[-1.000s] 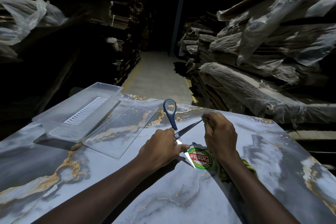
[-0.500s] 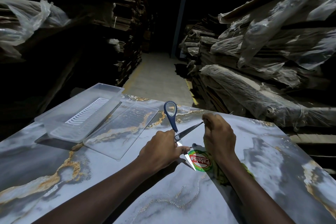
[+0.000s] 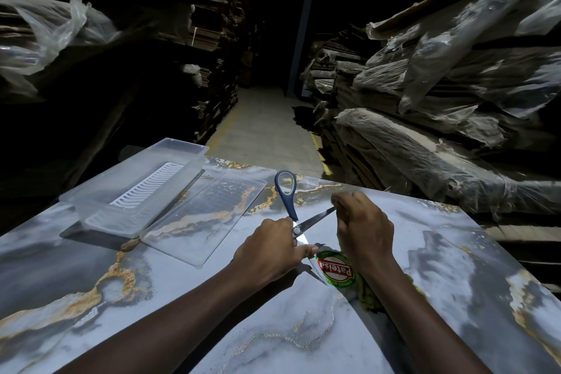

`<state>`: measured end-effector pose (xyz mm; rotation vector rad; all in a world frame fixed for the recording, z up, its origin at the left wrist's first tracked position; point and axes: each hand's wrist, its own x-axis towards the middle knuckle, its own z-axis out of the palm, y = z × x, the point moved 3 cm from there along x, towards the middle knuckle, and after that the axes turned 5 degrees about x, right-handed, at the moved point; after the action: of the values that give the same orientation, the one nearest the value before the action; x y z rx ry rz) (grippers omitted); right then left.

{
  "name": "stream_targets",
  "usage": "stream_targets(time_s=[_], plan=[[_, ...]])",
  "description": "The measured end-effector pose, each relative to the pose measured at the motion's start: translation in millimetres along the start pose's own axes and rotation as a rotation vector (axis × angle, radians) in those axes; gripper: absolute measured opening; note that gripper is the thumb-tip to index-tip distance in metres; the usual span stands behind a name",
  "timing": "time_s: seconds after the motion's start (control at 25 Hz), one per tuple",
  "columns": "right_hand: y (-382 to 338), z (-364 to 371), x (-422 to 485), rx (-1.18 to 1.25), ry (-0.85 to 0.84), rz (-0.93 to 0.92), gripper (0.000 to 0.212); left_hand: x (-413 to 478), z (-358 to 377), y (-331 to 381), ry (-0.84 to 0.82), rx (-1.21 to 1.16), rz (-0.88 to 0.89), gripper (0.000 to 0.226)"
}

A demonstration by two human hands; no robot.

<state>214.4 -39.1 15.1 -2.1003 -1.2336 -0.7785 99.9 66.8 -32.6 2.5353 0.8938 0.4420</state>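
Note:
Blue-handled scissors [image 3: 287, 196] stand spread open over the marble-patterned table [image 3: 151, 297]. My left hand [image 3: 267, 255] grips them near the pivot, one handle loop pointing up and away. One blade runs right to my right hand [image 3: 362, 229], whose curled fingers pinch something small at the blade tip; what it is cannot be made out. The other blade points down beside a green packet with a red "Patelsa" label [image 3: 337, 272], which lies under my right wrist.
A clear plastic box [image 3: 145, 188] with a white ribbed insert sits at the table's back left, its flat clear lid [image 3: 209, 215] beside it. Stacks of plastic-wrapped material [image 3: 440, 118] line the right; dark shelves line the left of an aisle.
Barely anything moved: both hands and the scissors keep the same pose, with only a slight shift of the view.

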Motion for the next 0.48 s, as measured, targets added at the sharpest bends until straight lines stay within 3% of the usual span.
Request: stream_targets(time_s=[0.12,0.36,0.48], plan=[[-16.0,4.1,-5.2,-0.077,-0.082,-0.197,0.008,-1.4,-0.7,0.5,0.030,0.002,0.000,0.067],[3.3,-2.0,5.1,-0.153,-0.068,0.120,0.011,0.8,1.8,-4.2,0.023,0.021,-0.014,0.060],[-7.6,-5.7,1.2,-0.045,-0.042,-0.025,0.008,-0.3,0.5,-2.2,0.025,0.017,-0.006,0.066]])
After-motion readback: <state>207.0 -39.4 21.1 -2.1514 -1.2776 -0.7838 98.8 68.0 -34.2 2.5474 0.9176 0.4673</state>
